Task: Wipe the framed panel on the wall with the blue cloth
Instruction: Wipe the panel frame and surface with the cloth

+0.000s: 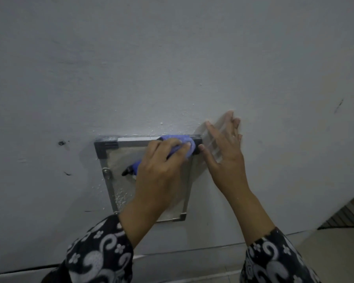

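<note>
The left hand [161,172] covers most of the framed panel [119,180] and hides its centre; its fingers are curled around the bunched blue cloth [180,142], pressing it on the frame's top edge toward the one o'clock corner. A dark tip pokes out from under the hand at nine o'clock; what it belongs to is unclear. The right hand [223,148] lies flat with fingers spread and blurred, on the wall [172,58] just beside the panel's right edge, holding nothing. Patterned sleeves [98,252] are cut off at the bottom. No writing is legible.
</note>
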